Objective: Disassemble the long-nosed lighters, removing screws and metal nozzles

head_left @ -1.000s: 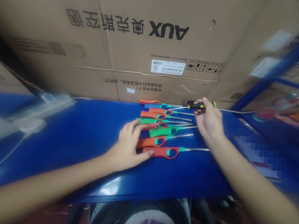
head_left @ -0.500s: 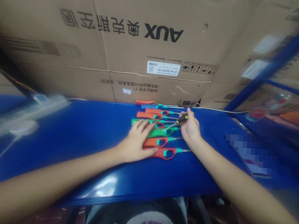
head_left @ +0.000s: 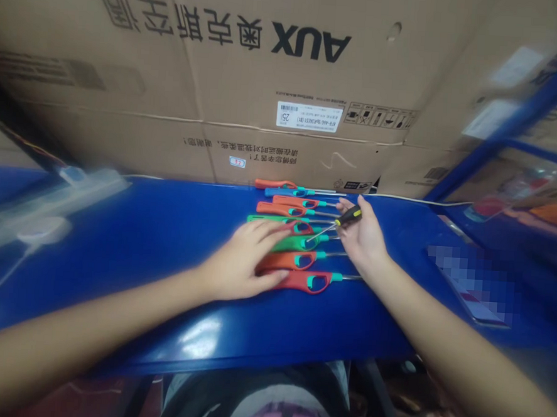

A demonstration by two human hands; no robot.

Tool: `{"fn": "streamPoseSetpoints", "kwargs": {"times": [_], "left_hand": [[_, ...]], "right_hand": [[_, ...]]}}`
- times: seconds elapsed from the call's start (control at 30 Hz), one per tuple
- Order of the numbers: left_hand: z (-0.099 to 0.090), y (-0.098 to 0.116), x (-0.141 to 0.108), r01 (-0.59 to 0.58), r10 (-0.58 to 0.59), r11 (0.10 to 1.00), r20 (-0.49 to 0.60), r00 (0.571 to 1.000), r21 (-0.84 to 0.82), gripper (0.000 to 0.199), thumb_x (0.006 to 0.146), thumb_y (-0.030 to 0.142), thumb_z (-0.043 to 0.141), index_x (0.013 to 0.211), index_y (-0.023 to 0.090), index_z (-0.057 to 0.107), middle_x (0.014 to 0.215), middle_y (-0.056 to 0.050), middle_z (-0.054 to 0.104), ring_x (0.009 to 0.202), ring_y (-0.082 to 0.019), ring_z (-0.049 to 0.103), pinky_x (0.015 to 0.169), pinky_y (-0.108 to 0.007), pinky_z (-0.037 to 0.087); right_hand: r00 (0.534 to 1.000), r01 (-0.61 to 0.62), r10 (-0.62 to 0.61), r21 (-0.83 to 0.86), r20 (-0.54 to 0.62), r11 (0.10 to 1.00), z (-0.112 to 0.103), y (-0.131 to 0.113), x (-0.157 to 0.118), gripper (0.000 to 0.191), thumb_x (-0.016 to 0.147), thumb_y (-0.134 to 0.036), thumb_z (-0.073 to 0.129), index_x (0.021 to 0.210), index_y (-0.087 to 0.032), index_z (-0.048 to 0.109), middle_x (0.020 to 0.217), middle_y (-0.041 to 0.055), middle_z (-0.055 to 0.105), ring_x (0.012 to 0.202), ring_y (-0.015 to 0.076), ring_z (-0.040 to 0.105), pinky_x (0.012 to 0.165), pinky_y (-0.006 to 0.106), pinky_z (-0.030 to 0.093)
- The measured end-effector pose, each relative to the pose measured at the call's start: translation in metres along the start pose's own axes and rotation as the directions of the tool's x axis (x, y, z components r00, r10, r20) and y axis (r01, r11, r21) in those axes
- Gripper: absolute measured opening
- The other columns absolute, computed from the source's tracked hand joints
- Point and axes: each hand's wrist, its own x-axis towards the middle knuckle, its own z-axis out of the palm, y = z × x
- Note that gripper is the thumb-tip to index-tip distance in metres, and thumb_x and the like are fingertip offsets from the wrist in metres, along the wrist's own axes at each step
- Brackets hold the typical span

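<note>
Several long-nosed lighters lie side by side on the blue table, handles left and metal tubes right. The nearest is a red lighter (head_left: 302, 282); an orange lighter (head_left: 289, 260) and a green lighter (head_left: 300, 242) lie beyond it. At the far end is a blue lighter (head_left: 284, 192). My left hand (head_left: 242, 260) rests across the handles of the nearer lighters, fingers spread. In my right hand (head_left: 364, 236) is a black and yellow screwdriver (head_left: 349, 215), its tip pointing down-left at the green lighter's trigger area.
Behind the blue table (head_left: 164, 227) stands a large cardboard box (head_left: 237, 105). A white power strip (head_left: 85, 197) with a plugged-in charger (head_left: 46, 229) is at the left. On the right are a phone (head_left: 474, 290), a blue frame bar (head_left: 500, 128) and a plastic bottle (head_left: 506, 194).
The view has shifted slightly. My left hand has slid a little left over the handles. My right hand still holds the screwdriver, whose handle now lies slightly farther right.
</note>
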Motion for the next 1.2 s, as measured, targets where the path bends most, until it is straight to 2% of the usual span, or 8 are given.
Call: {"fn": "streamPoseSetpoints", "kwargs": {"times": [0.1, 0.23, 0.3, 0.43, 0.5, 0.7, 0.93, 1.2], "left_hand": [[-0.01, 0.012, -0.006, 0.014, -0.014, 1.0, 0.043, 0.999, -0.016, 0.047, 0.085, 0.048, 0.066, 0.122, 0.018, 0.062, 0.117, -0.011, 0.066, 0.109, -0.029, 0.059, 0.093, -0.045, 0.05], [-0.009, 0.018, -0.014, 0.082, -0.079, 0.996, 0.101, 0.992, -0.03, 0.031, 0.082, 0.044, 0.068, 0.099, 0.018, 0.069, 0.098, -0.007, 0.066, 0.091, -0.024, 0.062, 0.08, -0.037, 0.052], [-0.006, 0.017, -0.017, 0.078, -0.075, 0.997, 0.111, 0.991, -0.027, 0.024, 0.083, 0.039, 0.067, 0.096, 0.019, 0.071, 0.098, -0.006, 0.067, 0.091, -0.023, 0.063, 0.08, -0.035, 0.052], [-0.001, 0.015, -0.021, 0.115, -0.111, 0.993, 0.095, 0.989, -0.038, 0.019, 0.084, 0.035, 0.068, 0.096, 0.021, 0.073, 0.094, -0.004, 0.069, 0.084, -0.021, 0.066, 0.073, -0.032, 0.051], [0.0, 0.015, -0.023, 0.131, -0.124, 0.989, 0.092, 0.988, -0.072, 0.018, 0.085, 0.034, 0.068, 0.097, 0.021, 0.073, 0.093, -0.003, 0.069, 0.08, -0.019, 0.066, 0.07, -0.03, 0.051], [0.006, 0.016, -0.028, 0.156, -0.138, 0.971, 0.111, 0.984, -0.179, 0.019, 0.087, 0.031, 0.068, 0.1, 0.019, 0.072, 0.097, -0.003, 0.069, 0.073, -0.015, 0.065, 0.064, -0.025, 0.051], [0.014, 0.014, -0.03, 0.117, -0.097, 0.965, 0.094, 0.991, -0.236, 0.023, 0.09, 0.031, 0.064, 0.109, 0.02, 0.07, 0.104, -0.004, 0.068, 0.079, -0.015, 0.065, 0.064, -0.025, 0.052], [0.017, 0.011, -0.031, 0.114, -0.089, 0.953, 0.101, 0.991, -0.279, 0.021, 0.089, 0.032, 0.067, 0.106, 0.021, 0.071, 0.1, -0.003, 0.068, 0.074, -0.014, 0.063, 0.065, -0.026, 0.051]], "right_hand": [[0.978, 0.118, -0.089, -0.145, 0.189, 0.982, 0.012, -0.008, -0.014, 0.043, 0.078, -0.056, 0.073, 0.09, -0.016, 0.068, 0.071, -0.0019, 0.067, 0.036, 0.0018, 0.036, 0.033, 0.021, 0.02], [0.881, 0.358, -0.203, -0.324, 0.426, 0.875, 0.041, -0.009, -0.042, 0.04, 0.085, -0.058, 0.067, 0.086, -0.018, 0.065, 0.06, -0.0043, 0.062, 0.033, 0.0031, 0.037, 0.033, 0.022, 0.023], [0.809, 0.479, -0.242, -0.361, 0.536, 0.8, 0.054, -0.004, -0.056, 0.033, 0.091, -0.054, 0.063, 0.092, -0.02, 0.064, 0.06, -0.0048, 0.063, 0.037, 0.0059, 0.044, 0.037, 0.022, 0.034], [0.602, 0.759, -0.421, -0.321, 0.679, 0.567, 0.062, 0.01, -0.073, 0.023, 0.095, -0.037, 0.063, 0.114, -0.025, 0.061, 0.072, -0.0036, 0.065, 0.06, 0.0123, 0.062, 0.06, 0.028, 0.053], [0.551, 0.805, -0.447, -0.308, 0.705, 0.507, 0.059, 0.017, -0.078, 0.018, 0.096, -0.033, 0.062, 0.112, -0.025, 0.061, 0.081, -0.0014, 0.067, 0.062, 0.0122, 0.063, 0.062, 0.029, 0.053], [0.477, 0.862, -0.529, -0.257, 0.702, 0.436, 0.047, 0.029, -0.084, 0.012, 0.095, -0.029, 0.063, 0.105, -0.023, 0.06, 0.08, -0.001, 0.068, 0.057, 0.0107, 0.061, 0.057, 0.027, 0.052], [0.381, 0.91, -0.575, -0.181, 0.724, 0.374, 0.043, 0.028, -0.087, 0.013, 0.093, -0.019, 0.063, 0.104, -0.023, 0.059, 0.086, 0.0, 0.069, 0.071, 0.0132, 0.07, 0.066, 0.028, 0.057], [0.261, 0.965, -0.616, -0.224, 0.743, 0.138, 0.044, 0.022, -0.092, 0.007, 0.093, -0.022, 0.063, 0.099, -0.023, 0.061, 0.089, 0.0002, 0.073, 0.069, 0.0117, 0.068, 0.067, 0.026, 0.056]]}}
